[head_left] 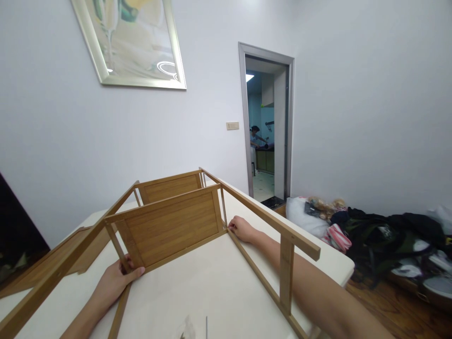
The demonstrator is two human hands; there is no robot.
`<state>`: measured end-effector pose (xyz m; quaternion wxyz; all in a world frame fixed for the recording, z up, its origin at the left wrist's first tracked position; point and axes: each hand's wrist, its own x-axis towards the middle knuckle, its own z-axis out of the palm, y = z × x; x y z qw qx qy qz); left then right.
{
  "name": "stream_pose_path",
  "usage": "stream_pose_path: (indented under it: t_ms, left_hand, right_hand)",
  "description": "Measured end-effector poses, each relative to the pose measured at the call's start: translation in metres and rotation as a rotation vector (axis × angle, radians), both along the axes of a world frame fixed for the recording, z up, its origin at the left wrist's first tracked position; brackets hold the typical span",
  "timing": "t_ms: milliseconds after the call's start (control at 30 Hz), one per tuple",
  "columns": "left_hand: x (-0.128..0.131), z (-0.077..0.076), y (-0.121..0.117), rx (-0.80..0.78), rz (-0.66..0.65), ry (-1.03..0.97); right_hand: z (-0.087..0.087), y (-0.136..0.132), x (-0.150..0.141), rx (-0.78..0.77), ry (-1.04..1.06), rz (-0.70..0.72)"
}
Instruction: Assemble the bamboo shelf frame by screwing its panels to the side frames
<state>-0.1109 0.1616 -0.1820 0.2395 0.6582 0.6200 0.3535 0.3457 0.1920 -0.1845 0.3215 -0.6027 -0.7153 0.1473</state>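
Observation:
A wooden shelf frame (254, 202) lies on its side on a white table (197, 287), with two panel shelves standing across it. My left hand (115, 280) is closed around the left lower rail where the nearer shelf panel (173, 228) meets it, thumb on the panel's lower corner. At the opposite lower corner, outside the right rail, my right hand (242, 229) has its fingers pinched together against the joint. Whatever is between those fingertips is too small to make out. Behind stands the farther shelf panel (169, 188).
A flat wooden panel (88, 249) lies on the left of the table. Near the front are a thin metal rod (206, 327) and a small clear plastic bag (188, 328). Clothes and bags (381, 240) are heaped at right. A person (254, 139) is beyond the doorway.

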Motion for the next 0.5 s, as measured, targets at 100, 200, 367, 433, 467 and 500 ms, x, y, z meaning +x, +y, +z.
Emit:
stream_pose_path:
  t_ms: [100, 200, 367, 433, 467, 500]
  left_hand:
    - [0.0004, -0.0004, -0.0002, 0.0, 0.003, 0.003]
    - [-0.0004, -0.0011, 0.0005, 0.001, -0.007, -0.013]
    - [-0.0026, -0.0025, 0.002, 0.011, -0.016, 0.004]
    - [-0.0029, -0.0029, 0.0023, 0.011, -0.026, 0.01]
    - [-0.0028, -0.0029, 0.0024, 0.012, -0.031, 0.008]
    - [-0.0028, -0.0028, 0.0024, 0.012, -0.033, 0.005]
  right_hand:
    - [0.0005, 0.0005, -0.0003, 0.006, 0.014, -0.005]
    - [0.0012, -0.0002, 0.0, 0.014, 0.037, -0.006]
    - [0.0018, -0.0023, 0.0007, 0.033, 0.073, 0.002]
    - [0.0019, -0.0033, 0.0009, 0.039, 0.082, 0.009]
    - [0.0021, -0.0038, 0.001, 0.041, 0.085, 0.012]
    - [0.0023, -0.0043, 0.001, 0.043, 0.088, 0.016]
